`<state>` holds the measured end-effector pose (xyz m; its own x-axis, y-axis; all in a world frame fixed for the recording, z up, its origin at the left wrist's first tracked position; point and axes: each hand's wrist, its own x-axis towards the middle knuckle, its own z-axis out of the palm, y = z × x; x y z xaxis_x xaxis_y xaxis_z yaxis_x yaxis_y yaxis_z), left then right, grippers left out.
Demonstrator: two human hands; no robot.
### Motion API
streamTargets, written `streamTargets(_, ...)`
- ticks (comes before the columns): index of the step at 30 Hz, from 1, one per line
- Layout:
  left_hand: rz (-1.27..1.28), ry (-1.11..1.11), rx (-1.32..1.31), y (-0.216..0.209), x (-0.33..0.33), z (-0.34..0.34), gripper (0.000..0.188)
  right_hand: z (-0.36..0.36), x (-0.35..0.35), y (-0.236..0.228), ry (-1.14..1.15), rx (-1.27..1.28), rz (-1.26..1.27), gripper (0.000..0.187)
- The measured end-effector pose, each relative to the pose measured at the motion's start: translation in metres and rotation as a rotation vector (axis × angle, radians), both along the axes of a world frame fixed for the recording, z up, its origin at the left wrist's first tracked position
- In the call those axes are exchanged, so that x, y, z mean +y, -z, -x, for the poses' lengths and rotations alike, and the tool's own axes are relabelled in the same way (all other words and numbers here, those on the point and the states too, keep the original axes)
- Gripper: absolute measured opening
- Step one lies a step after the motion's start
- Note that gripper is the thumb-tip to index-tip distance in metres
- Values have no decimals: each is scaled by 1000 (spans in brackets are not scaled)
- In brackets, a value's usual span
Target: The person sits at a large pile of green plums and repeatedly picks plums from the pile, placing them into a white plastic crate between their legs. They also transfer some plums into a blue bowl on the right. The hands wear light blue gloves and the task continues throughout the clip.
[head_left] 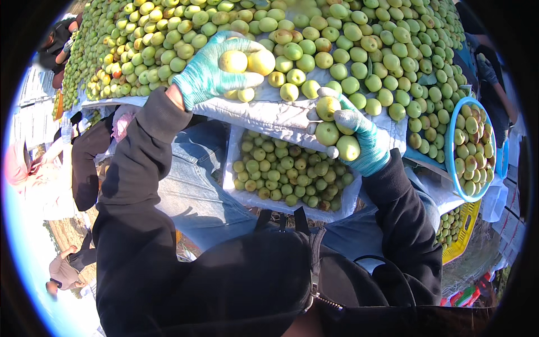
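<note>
Left fingers (245, 82) grip 2 yellow fruits (233, 62); right fingers (346, 118) grip several green fruits (327, 134). Likely firm, light, bruise-prone: cup gently mid-body.

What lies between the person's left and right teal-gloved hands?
The head view shows it: several loose, round yellow-green fruits and a strip of rumpled white cloth lie between the teal-gloved left hand and the teal-gloved right hand.

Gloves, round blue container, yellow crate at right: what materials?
Gloves: probably knit fabric, matte, from the streaky teal surface and close fit; any coating is unclear.
Round blue container: likely plastic, given the smooth, evenly coloured rim.
Yellow crate: probably rigid moulded plastic, from its uniform colour and cut-out slot; finish hard to judge.
</note>
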<state>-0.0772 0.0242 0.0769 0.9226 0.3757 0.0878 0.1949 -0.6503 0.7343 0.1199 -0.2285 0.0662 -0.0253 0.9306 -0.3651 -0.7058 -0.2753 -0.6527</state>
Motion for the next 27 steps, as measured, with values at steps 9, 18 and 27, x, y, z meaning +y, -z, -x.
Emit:
streamTargets(9, 524, -518, 489, 148, -124, 107, 47, 109, -33, 102, 161, 381, 583, 35)
streamTargets(18, 352, -509, 499, 168, -168, 129, 56, 119, -74, 135, 311, -561, 445, 49)
streamTargets(27, 1514, -537, -33, 105, -223, 154, 48, 190, -84, 60, -29, -969, -90, 47)
